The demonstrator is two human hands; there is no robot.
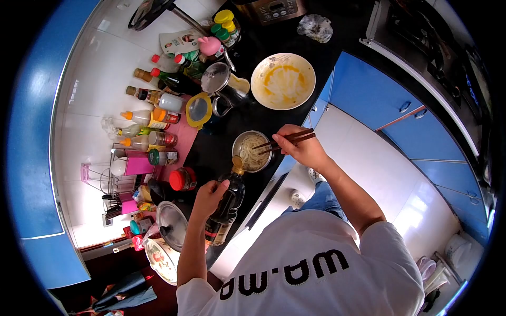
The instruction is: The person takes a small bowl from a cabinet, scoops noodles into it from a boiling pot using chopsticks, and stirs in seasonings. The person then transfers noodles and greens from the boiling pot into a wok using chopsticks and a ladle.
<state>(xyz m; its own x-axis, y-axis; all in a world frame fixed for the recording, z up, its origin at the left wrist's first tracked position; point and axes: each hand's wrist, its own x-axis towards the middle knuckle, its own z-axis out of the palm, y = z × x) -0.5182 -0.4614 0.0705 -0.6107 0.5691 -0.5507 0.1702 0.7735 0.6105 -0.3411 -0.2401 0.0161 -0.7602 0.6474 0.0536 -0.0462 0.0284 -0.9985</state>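
Observation:
My left hand point(210, 199) grips a dark soy sauce bottle point(230, 200) near its upper part. The bottle is tilted, its yellowish top over the near edge of a small metal bowl point(259, 169). Whether liquid runs from it I cannot tell. Pale noodles point(250, 148) lie in the bowl. My right hand point(303, 150), at the bowl's right side, is closed around brown chopsticks point(306, 138), whose tips reach into the noodles.
Beyond the bowl stand a white plate point(287, 81) with yellow smears and a metal pitcher point(235, 89). Several condiment bottles point(139, 117) line the wall on the left. A red-lidded jar point(182, 179) and a pot lid point(173, 221) are left of my left hand.

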